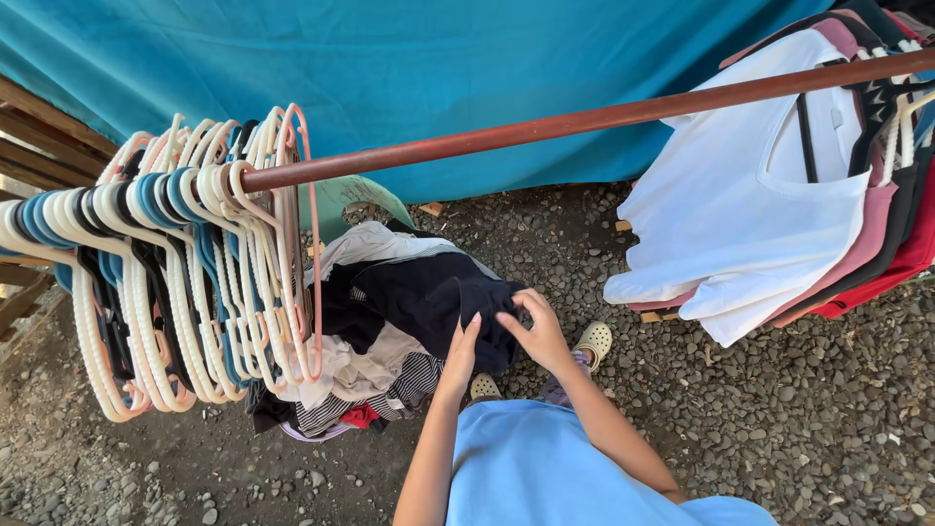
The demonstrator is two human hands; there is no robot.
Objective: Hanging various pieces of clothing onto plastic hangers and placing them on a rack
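Gravel yard under teal tarp: left hand (462, 349) and right hand (537, 329) pinching dark navy cloth garment (429, 297) atop laundry heap at ten o'clock of the feet, likely snagging neighbouring clothes onto grit.

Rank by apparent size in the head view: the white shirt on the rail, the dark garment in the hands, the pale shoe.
1. white shirt, though it hangs nearer the camera
2. dark garment
3. pale shoe
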